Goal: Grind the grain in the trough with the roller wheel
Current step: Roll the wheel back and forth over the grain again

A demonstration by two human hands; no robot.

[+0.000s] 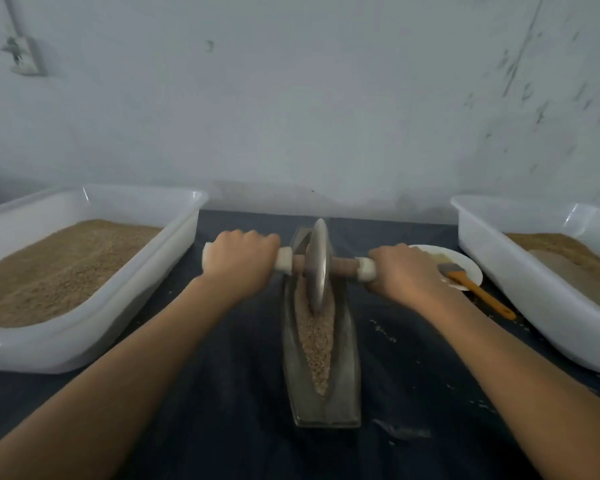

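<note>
- Two white tubs sit either side of the trough: the left tub holds grain, the right tub a paler heap, possibly already ground.
- The trough lies lengthwise ahead, grain filling its groove.
- The roller wheel stands upright in the trough's far half.
- Left hand and right hand each wrap a handle end.
- A plate and brush lie right of the trough.
- Grinding looks mid-stroke; next, draw the wheel back evenly, keeping it upright.
</note>
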